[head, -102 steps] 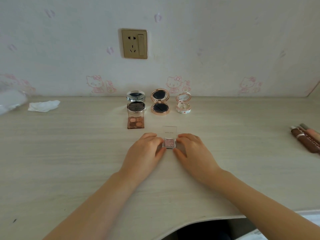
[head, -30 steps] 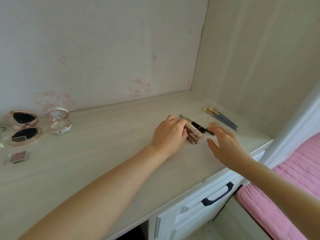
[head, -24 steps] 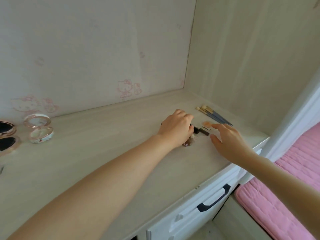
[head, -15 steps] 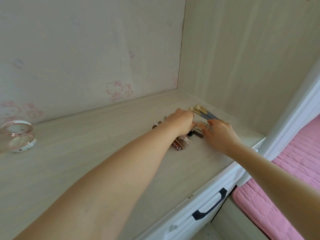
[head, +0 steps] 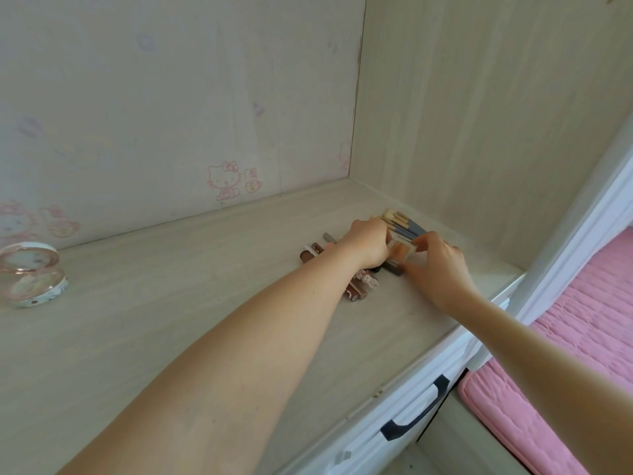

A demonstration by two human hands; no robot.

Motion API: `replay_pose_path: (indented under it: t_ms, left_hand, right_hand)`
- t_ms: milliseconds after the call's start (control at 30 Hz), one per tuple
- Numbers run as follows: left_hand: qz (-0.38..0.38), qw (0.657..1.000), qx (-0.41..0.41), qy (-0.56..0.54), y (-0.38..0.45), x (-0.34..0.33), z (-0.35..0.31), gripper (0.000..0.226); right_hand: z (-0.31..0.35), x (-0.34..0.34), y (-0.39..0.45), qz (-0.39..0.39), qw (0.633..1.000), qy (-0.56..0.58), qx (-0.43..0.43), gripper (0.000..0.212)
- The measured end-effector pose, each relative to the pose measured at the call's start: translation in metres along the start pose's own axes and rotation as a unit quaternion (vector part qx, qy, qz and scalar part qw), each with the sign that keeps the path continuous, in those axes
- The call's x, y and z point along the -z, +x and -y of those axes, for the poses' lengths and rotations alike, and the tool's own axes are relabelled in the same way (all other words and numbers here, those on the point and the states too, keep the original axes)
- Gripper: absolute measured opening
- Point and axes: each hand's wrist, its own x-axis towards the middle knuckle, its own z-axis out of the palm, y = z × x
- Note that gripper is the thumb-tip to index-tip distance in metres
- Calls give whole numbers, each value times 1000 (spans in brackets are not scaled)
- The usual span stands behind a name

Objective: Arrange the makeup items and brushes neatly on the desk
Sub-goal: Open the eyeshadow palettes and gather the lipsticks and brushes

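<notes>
A bundle of blue-handled makeup brushes [head: 401, 223] lies near the desk's right back corner. My left hand [head: 368, 245] reaches across and closes its fingers on the bristle end. My right hand [head: 436, 269] pinches the handle end, with its thumb beside a small clear case with orange inside [head: 400, 257]. Several brown cosmetic tubes [head: 359, 290] lie partly hidden under my left wrist. A dark stick [head: 394, 269] lies just in front of the case.
An open round pink compact [head: 32, 275] stands at the far left of the desk [head: 205, 303]. The side panel rises right behind the brushes. Below the front edge is a white drawer with a dark handle [head: 416, 416], and a pink bed [head: 565, 354] lies to the right.
My view swung right from the compacts to the desk's corner. Both hands moved from the brown tubes back to the brushes and closed on them; the brushes now sit bunched between my hands.
</notes>
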Motion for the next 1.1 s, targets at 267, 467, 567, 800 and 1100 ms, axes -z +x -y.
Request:
replay_pose_path:
  t_ms: [267, 467, 567, 800, 1100]
  left_hand:
    - [-103, 986, -25, -130, -18, -1, 2, 6]
    - [-132, 957, -50, -252, -43, 18, 3, 9]
    - [-141, 945, -59, -290, -63, 29, 11, 9]
    - [-152, 907, -40, -392, -130, 51, 41, 7]
    - [-182, 875, 10, -448, -220, 90, 86, 11]
  right_hand:
    - [9, 1, -12, -107, 981, 158, 18, 18]
    - [35, 19, -23, -127, 966, 224, 17, 16]
    - [50, 20, -38, -125, 960, 249, 27, 17]
    - [95, 4, -83, -77, 944, 311, 85, 20]
    - [159, -27, -136, 3, 932, 322, 164, 26]
